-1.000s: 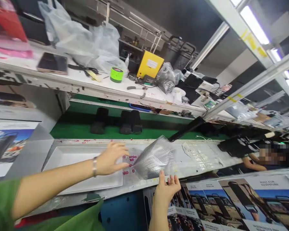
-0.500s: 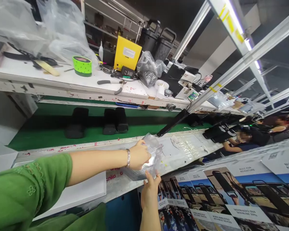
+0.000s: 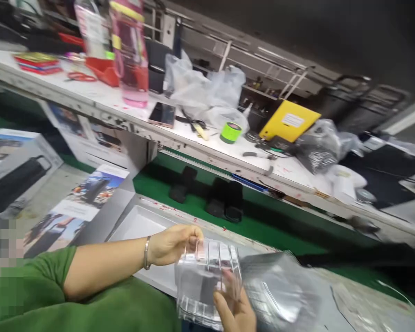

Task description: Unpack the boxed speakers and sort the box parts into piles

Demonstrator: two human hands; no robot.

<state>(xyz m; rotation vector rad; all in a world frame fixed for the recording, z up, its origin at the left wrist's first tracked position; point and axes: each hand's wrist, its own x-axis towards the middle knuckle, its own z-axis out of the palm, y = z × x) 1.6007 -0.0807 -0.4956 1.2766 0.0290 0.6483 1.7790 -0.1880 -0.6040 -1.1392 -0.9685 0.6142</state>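
Note:
A clear ribbed plastic tray [image 3: 202, 286] is held between both hands at the lower middle. My left hand [image 3: 174, 243], with a bracelet at the wrist, grips its upper left edge. My right hand [image 3: 235, 304] closes on its right side, thumb in front and fingers seen through the plastic. Just right of the tray, more clear plastic [image 3: 280, 295] lies on the bench, blurred. Under my left forearm is an open white box [image 3: 141, 226].
Printed boxes [image 3: 86, 203] stand at the left. The upper shelf [image 3: 207, 152] holds a pink bottle [image 3: 131, 60], a phone [image 3: 162, 115], green tape [image 3: 230, 133] and a yellow box [image 3: 290, 121]. Black objects [image 3: 224, 199] sit on the green surface below.
The view has swung left, bringing the pink bottle and left boxes into sight. Both hands have lifted a clear tray away from the other clear plastic on the bench.

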